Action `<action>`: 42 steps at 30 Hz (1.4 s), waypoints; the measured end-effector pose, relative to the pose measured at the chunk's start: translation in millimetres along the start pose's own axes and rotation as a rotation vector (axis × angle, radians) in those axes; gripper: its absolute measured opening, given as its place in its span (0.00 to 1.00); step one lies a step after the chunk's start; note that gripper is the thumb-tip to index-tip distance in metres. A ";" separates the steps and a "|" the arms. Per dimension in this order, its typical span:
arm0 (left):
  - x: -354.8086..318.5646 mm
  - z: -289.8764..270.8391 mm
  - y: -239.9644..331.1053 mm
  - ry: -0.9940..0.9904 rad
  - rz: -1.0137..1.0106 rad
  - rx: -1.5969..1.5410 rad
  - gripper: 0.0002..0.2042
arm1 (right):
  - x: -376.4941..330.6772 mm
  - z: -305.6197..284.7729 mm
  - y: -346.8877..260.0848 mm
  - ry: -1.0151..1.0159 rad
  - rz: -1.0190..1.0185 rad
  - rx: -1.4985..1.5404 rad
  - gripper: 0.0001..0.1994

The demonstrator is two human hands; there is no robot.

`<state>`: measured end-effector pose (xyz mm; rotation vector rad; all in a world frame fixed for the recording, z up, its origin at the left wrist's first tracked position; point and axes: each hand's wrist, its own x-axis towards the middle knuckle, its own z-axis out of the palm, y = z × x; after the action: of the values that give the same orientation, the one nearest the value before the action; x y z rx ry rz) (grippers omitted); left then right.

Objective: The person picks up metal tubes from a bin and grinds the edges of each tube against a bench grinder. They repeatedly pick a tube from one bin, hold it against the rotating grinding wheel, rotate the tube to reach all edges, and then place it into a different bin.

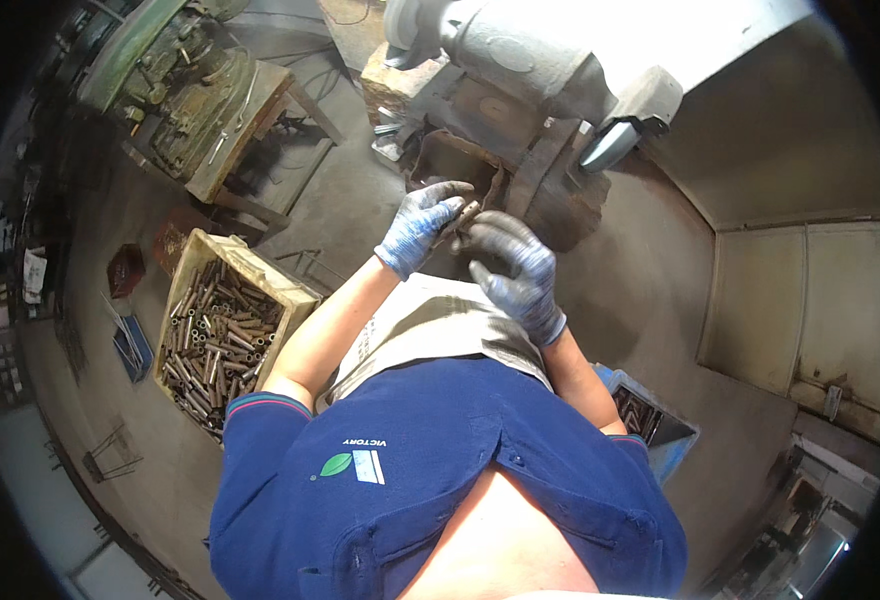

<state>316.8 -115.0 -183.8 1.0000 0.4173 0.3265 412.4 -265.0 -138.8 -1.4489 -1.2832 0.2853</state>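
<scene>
My left hand (420,228), in a blue-and-grey work glove, is closed around a short brown metal tube (469,212) in front of the grinder. Most of the tube is hidden by the fingers. Close beside it on the right is my right hand (522,272), gloved the same way, its fingers curved and its thumb standing apart from them. I see nothing in that gap; the right fingertips are near the tube, a little blurred, and whether they touch it I cannot make out. A grey bench grinder (525,55) with a wheel (612,146) stands beyond both hands.
A pale crate (300,297) full of short metal tubes (222,345) stands at my left. By my right elbow, a blue bin (675,445) holds more metal pieces. An open dark container (450,150) sits below the grinder. Far left is a green machine (185,95) on a wooden bench (228,180).
</scene>
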 end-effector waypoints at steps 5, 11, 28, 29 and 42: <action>6.5 24.7 12.8 -0.094 -0.145 0.140 0.18 | -13.5 -13.8 18.0 -0.016 0.159 -0.079 0.15; 38.2 21.6 -1.1 -0.258 -0.302 0.146 0.18 | -17.2 -20.1 31.4 0.152 0.223 0.040 0.10; 108.2 10.5 -2.1 -0.382 -0.180 0.109 0.17 | -36.6 -45.4 58.0 0.631 0.470 0.237 0.17; 112.2 9.8 -0.4 -0.379 -0.152 0.151 0.16 | -45.0 -48.2 57.4 0.556 0.644 -0.032 0.19; 119.6 19.6 5.1 -0.471 -0.098 0.393 0.12 | -27.4 -20.5 55.9 0.419 0.756 -0.777 0.15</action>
<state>430.3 -73.3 -192.5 1.3920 0.0981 -0.0899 447.3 -286.3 -189.9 -2.4794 -0.4478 -0.0554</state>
